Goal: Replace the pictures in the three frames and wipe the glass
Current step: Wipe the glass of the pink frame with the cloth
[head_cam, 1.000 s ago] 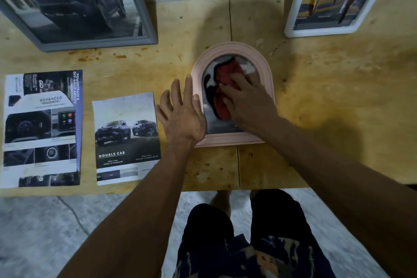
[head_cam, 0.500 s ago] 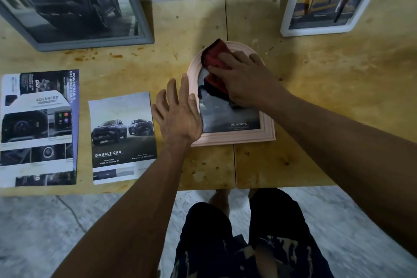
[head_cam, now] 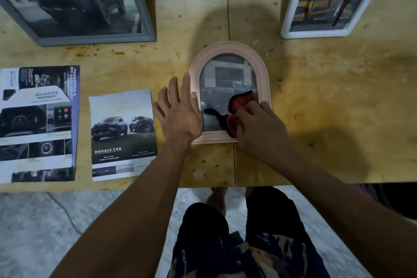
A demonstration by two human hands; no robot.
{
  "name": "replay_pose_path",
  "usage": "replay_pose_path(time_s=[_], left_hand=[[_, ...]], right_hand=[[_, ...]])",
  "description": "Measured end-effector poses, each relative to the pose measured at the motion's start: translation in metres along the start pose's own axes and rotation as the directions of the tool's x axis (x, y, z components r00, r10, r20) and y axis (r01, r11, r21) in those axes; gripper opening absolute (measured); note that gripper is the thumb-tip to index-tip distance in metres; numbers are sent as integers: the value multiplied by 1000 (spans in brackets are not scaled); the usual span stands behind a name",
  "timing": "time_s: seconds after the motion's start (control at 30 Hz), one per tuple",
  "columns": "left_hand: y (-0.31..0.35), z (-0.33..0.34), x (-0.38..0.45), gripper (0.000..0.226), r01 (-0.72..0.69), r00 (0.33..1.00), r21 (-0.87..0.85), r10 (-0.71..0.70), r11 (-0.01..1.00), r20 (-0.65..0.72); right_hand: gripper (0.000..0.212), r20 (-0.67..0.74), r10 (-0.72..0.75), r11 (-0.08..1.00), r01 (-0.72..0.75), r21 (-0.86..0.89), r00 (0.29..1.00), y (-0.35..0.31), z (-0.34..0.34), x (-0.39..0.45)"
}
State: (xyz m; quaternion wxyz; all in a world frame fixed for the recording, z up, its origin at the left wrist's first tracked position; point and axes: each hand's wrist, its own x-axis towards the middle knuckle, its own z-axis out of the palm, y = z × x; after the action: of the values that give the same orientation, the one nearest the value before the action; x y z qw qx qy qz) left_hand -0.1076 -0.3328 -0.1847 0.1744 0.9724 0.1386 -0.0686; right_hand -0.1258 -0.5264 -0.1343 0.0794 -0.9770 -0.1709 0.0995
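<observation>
My right hand (head_cam: 259, 128) pinches the bunched red cloth (head_cam: 242, 102) against the glass at the lower right corner of the pink arched wooden frame (head_cam: 264, 74); half a second ago the same hand and cloth were up at the arch's top left. Left hand (head_cam: 180, 113) lies flat, fingers straight and spread, on the frame's left rail and the yellow plywood table (head_cam: 338, 97), unchanged. Frame lies flat just ahead of both hands, a car picture under its glass. Left of my left hand: a loose "DOUBLE CAB" pickup print (head_cam: 123, 135), then beyond it a dashboard brochure page (head_cam: 38, 124). Far left, past my fingers, a grey rectangular frame (head_cam: 79, 0) leans on the wall. Far right, a white rounded frame (head_cam: 327, 0) leans likewise.
</observation>
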Motion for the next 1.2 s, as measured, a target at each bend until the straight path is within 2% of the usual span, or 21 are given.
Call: replay_pose_path(time_s=[0.1, 0.27, 0.37, 0.47, 0.53, 0.63, 0.77, 0.9, 0.97, 1.1, 1.2], left_hand=[[1, -1, 0, 51, 4, 1000, 0, -4, 1000, 3], [0, -2, 0, 51, -5, 1000, -4, 5, 1000, 12], [0, -3, 0, 51, -29, 1000, 3, 29, 1000, 3], [-4, -4, 4, 52, -40, 999, -9, 41, 999, 32], [-7, -6, 7, 54, -51, 997, -20, 52, 999, 65], [-5, -10, 9, 52, -38, 994, -35, 41, 999, 102], [0, -14, 7, 53, -32, 992, 2, 31, 999, 120], [2, -19, 6, 53, -31, 991, 28, 27, 999, 128], [1, -21, 6, 53, -38, 992, 39, 32, 999, 125], [0, -23, 6, 54, -43, 991, 57, 36, 997, 131], [0, -27, 9, 56, -61, 978, 52, 50, 997, 201]], right_hand=[[20, 0, 100, 988, -100, 122, 995, 3, -6, 8], [30, -71, 197, 968, -182, 174, 978, 9, 2, 57], [47, -38, 114, 979, -106, 175, 993, 3, 8, 89], [51, 6, 4, 989, -4, 150, 1000, -20, 13, 88], [46, -9, -48, 989, 48, 140, 999, -36, 15, 70], [32, 5, -31, 989, 30, 143, 1000, -44, 14, 43], [25, -1, -21, 993, 21, 115, 1000, -36, 7, 9], [21, 50, 50, 992, -56, 114, 997, -9, 4, -4], [19, 112, 19, 992, -33, 125, 994, 1, 0, -1], [24, 211, -11, 953, -54, 297, 977, 11, -28, -9], [21, 186, 68, 878, -147, 455, 980, 22, -40, -27]])
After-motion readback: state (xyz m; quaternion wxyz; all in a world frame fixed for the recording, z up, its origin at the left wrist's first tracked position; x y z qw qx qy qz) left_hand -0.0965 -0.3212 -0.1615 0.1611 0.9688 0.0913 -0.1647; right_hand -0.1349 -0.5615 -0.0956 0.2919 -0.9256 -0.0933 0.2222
